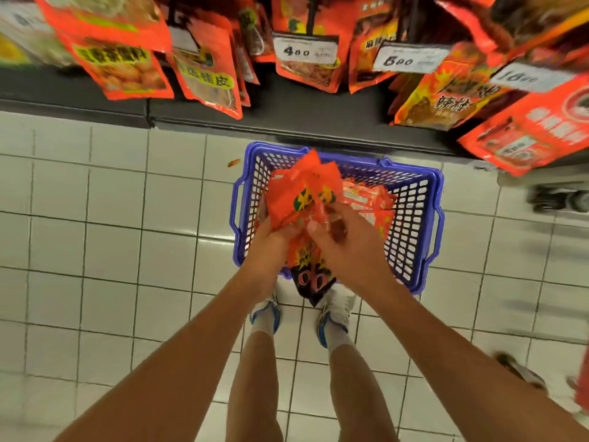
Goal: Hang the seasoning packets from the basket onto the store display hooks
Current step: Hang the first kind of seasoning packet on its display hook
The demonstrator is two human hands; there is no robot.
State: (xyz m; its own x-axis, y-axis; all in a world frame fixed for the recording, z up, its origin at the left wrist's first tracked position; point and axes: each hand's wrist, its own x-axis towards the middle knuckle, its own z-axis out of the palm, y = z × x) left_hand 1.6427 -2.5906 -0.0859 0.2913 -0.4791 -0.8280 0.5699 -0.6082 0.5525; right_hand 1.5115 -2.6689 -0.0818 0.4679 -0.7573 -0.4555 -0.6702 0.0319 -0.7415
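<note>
A blue plastic basket (411, 199) stands on the tiled floor below the display. A bunch of orange-red seasoning packets (302, 193) is held above it. My left hand (271, 247) grips the bunch from the left and below. From the right, my right hand (344, 247) pinches the packets with its thumb and fingers. More packets (369, 199) lie inside the basket. Other orange packets (204, 68) hang on display hooks along the top of the view, with price tags (306, 51) in front.
A dark shelf base (287, 106) runs under the hanging packets. Another row of packets (526, 135) juts out at the upper right. My feet in white shoes (338, 311) stand just behind the basket. A wheeled cart (561, 199) is at the right edge.
</note>
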